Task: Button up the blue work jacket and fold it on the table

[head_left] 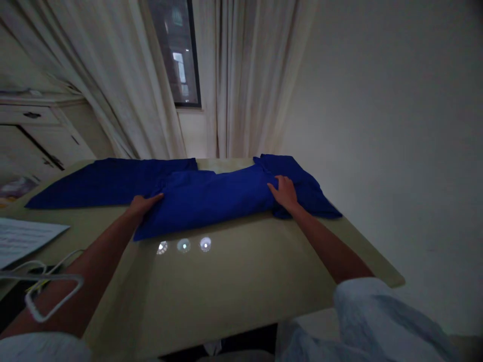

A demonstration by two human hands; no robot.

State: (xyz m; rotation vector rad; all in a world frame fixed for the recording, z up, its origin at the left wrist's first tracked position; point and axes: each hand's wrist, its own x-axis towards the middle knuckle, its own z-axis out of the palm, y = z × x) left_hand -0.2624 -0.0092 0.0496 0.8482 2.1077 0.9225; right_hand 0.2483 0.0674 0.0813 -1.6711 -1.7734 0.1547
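A large piece of blue fabric (211,198), perhaps a garment, lies across the table in three parts. Its raised, folded middle section slants over a darker left part (94,183) and a darker right part (302,176); I cannot tell whether all three are one piece. My left hand (142,203) grips the middle section's left end, thumb on top and the other fingers mostly hidden. At its right end, my right hand (286,192) holds the fabric, with the thumb pointing left and the fingers bent over the cloth.
The pale table (241,271) reflects several ceiling lights. Printed paper (30,239) and a white cable (56,274) lie at the left, the cable close to my left forearm. Curtains (256,75) and a window (177,55) stand behind, a cabinet (41,125) at the back left, a wall (396,151) at the right.
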